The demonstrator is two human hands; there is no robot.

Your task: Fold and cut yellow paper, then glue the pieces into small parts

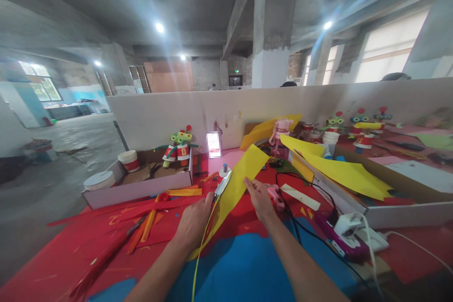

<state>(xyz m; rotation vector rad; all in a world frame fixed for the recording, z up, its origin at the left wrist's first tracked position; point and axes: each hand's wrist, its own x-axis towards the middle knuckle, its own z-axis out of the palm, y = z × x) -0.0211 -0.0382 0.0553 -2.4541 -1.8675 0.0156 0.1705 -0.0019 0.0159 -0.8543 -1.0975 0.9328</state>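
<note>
Scissors (223, 186) are gripped in my left hand (197, 217), their blades pointing up and away along the left edge of a yellow sheet (235, 194). My right hand (261, 198) pinches the right edge of that sheet, which looks like felt or paper, and holds it up at a slant. From the cut edge a thin yellow strip (196, 273) hangs down towards me. Under both hands lie a blue sheet (230, 269) and a red table covering (141, 264).
A cardboard box (141, 185) with craft robot figures (182, 146) stands at left. At right, another box (406, 214) bears yellow sheets (347, 172), near a purple power strip (339, 236) and black cables. Orange strips (150, 219) lie at left; a white partition (170, 113) stands behind.
</note>
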